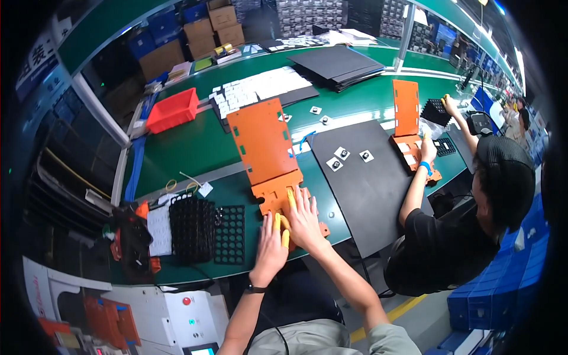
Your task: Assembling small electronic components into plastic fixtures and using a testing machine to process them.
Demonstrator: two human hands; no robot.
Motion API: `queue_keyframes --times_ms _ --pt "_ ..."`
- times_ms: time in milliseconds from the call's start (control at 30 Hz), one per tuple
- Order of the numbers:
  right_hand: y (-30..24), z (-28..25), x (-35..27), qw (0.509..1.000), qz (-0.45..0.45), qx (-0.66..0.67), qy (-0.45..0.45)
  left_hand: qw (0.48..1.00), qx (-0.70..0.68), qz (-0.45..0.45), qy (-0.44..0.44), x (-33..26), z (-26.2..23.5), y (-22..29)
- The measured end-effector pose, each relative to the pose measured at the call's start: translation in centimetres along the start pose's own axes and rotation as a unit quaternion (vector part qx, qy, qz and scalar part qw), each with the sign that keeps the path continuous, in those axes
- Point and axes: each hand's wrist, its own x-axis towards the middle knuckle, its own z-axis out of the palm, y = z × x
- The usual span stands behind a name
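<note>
Both hands rest on the lower part of the orange fixture (267,155), which lies on the green workbench (195,148) with its hinged upper plate tilted away from the person. The left hand (270,248) lies flat on the near edge of the fixture, fingers stretched and close together, with yellow finger covers on some tips; it grips nothing that I can see. The right hand (304,220) lies just beside it, partly over it, fingers spread a little and pressed on the fixture base, one yellow-covered finger pointing toward the hinge. If a small part is under the fingers, I cannot tell.

Left of the fixture lie two black cell trays (204,229), touching each other. Right of the fixture is a large black mat (367,183) with small white squares on it. Beyond the mat a co-worker (467,213) in a black shirt touches a second orange fixture (408,118). Far behind the fixture, to the left, stands a red bin (173,110).
</note>
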Motion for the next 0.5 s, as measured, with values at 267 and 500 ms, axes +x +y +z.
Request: queue_keyframes --times_ms 267,500 --pt "0.9 1.7 -2.2 1.000 -0.005 -0.005 0.005 0.997 -0.016 0.013 0.074 -3.2 3.2 -0.5" --pt "0.7 2.5 -2.1 0.998 -0.032 -0.051 -0.011 0.996 -0.031 -0.044 0.075 -5.0 3.4 0.6"
